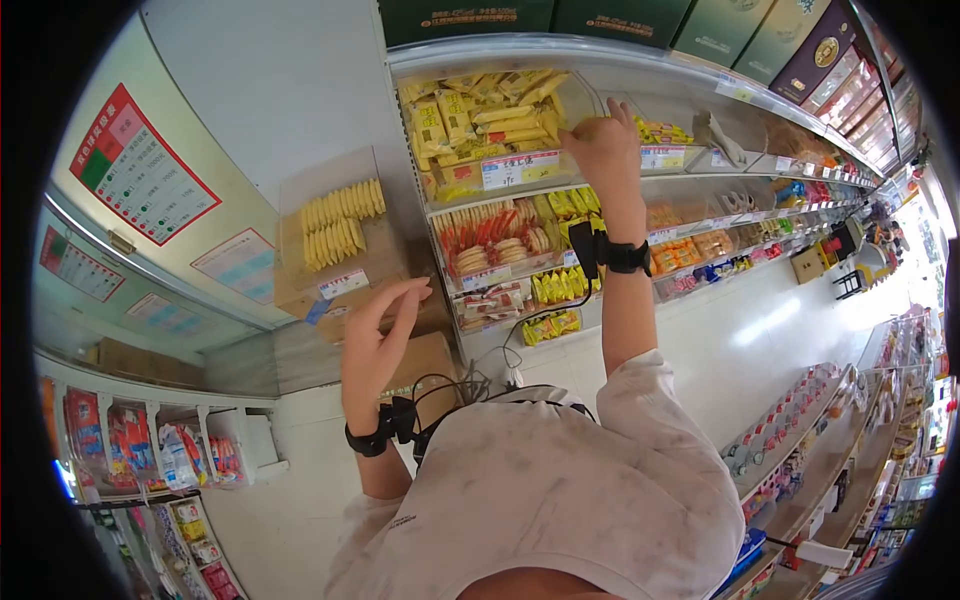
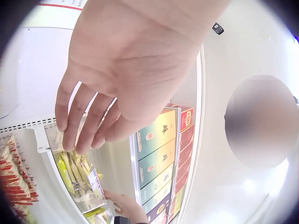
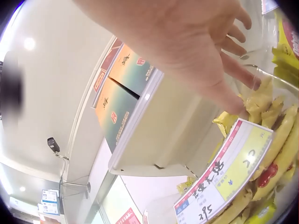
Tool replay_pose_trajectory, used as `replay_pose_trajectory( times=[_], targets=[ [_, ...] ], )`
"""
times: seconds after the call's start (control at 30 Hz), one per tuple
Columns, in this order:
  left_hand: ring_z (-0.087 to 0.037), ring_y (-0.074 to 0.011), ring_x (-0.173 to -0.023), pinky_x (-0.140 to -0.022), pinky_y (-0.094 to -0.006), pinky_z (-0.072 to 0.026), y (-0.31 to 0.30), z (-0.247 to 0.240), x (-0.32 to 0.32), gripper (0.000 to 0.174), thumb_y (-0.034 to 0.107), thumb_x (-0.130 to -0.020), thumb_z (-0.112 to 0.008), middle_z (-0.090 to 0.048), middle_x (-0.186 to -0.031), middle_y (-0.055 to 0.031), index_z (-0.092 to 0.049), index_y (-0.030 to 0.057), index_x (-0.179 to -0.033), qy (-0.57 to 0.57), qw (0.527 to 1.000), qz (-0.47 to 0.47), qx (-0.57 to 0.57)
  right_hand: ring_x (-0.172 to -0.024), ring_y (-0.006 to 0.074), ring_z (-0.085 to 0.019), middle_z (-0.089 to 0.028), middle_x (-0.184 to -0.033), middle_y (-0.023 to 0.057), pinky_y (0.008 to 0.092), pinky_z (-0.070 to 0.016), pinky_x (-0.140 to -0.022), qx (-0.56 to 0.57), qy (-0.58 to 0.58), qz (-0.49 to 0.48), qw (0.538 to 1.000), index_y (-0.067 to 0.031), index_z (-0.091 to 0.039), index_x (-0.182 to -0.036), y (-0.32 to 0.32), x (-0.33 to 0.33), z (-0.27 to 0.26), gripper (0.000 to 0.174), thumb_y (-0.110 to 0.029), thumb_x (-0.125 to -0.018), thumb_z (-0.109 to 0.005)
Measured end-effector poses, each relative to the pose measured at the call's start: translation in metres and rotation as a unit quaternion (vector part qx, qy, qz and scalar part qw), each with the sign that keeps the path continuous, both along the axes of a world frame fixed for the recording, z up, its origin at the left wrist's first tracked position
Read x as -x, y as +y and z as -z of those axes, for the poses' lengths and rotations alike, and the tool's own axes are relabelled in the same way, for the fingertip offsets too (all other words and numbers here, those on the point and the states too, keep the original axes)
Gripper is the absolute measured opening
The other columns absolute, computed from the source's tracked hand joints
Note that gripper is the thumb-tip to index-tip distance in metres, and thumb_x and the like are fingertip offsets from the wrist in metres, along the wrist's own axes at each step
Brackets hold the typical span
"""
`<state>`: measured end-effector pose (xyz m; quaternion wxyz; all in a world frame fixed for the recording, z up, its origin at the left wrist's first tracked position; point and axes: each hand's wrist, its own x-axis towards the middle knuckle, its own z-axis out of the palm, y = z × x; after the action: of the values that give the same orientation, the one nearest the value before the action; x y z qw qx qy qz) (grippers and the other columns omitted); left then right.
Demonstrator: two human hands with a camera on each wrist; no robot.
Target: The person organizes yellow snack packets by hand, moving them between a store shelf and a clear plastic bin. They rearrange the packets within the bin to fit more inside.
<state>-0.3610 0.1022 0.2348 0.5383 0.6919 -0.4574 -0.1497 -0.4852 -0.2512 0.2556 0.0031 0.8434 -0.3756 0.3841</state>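
My right hand (image 1: 606, 150) is at the right end of the top shelf bin of yellow snack packets (image 1: 480, 112). In the right wrist view its thumb and forefinger pinch the end of one yellow snack packet (image 3: 256, 103), just behind the price label (image 3: 224, 177). The other fingers (image 3: 233, 45) extend beside the clear divider. My left hand (image 1: 378, 335) hangs in the air in front of the cardboard box, its fingers loosely bent and holding nothing. The left wrist view shows its bare palm (image 2: 135, 60).
A cardboard box (image 1: 300, 285) with rows of yellow packets stands left of the shelves. Lower shelf bins hold red-and-white packs (image 1: 490, 240) and yellow-green packs (image 1: 560, 287). Boxed goods (image 1: 620, 20) line the shelf above. Cables (image 1: 470, 380) hang in front of the shirt.
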Motion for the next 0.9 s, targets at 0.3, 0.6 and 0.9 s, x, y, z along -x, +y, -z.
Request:
replay_pose_trajectory(
  times=[0.3, 0.6, 0.9],
  targets=[
    [-0.068, -0.0157, -0.094, -0.084, -0.0272, -0.0502, -0.061, 0.004, 0.008, 0.023, 0.015, -0.102, -0.058, -0.074, -0.098, -0.0095, -0.068, -0.0013, -0.116, 0.047, 0.998, 0.036, 0.032, -0.121, 0.0380, -0.057, -0.064, -0.129, 0.0169, 0.0437, -0.0454, -0.102, 0.006, -0.141, -0.079, 0.987, -0.0042, -0.078, -0.088, 0.032, 0.023, -0.024, 0.015, -0.018, -0.084, -0.072],
    [-0.065, -0.0213, -0.108, -0.096, -0.0348, -0.0518, -0.149, 0.025, 0.032, 0.043, 0.027, -0.108, -0.044, -0.064, -0.123, -0.0116, -0.050, -0.0041, -0.137, 0.360, 0.903, 0.135, 0.190, -0.095, 0.0338, -0.068, -0.070, -0.107, 0.0140, 0.0383, -0.0545, -0.080, -0.113, -0.204, -0.289, 0.928, 0.0002, -0.071, -0.096, 0.099, 0.018, -0.003, 0.012, -0.005, -0.085, -0.070],
    [-0.065, -0.0287, -0.113, -0.098, -0.0351, -0.0523, -0.131, 0.017, 0.019, 0.041, 0.024, -0.108, -0.043, -0.063, -0.128, -0.0167, -0.049, -0.0042, -0.136, 0.334, 0.916, 0.044, 0.220, -0.085, 0.0395, -0.063, -0.068, -0.097, 0.0198, 0.0450, -0.0511, -0.078, 0.077, -0.147, -0.222, 0.961, -0.0032, -0.068, -0.112, 0.062, 0.021, -0.031, 0.025, -0.009, -0.088, -0.067]
  ],
)
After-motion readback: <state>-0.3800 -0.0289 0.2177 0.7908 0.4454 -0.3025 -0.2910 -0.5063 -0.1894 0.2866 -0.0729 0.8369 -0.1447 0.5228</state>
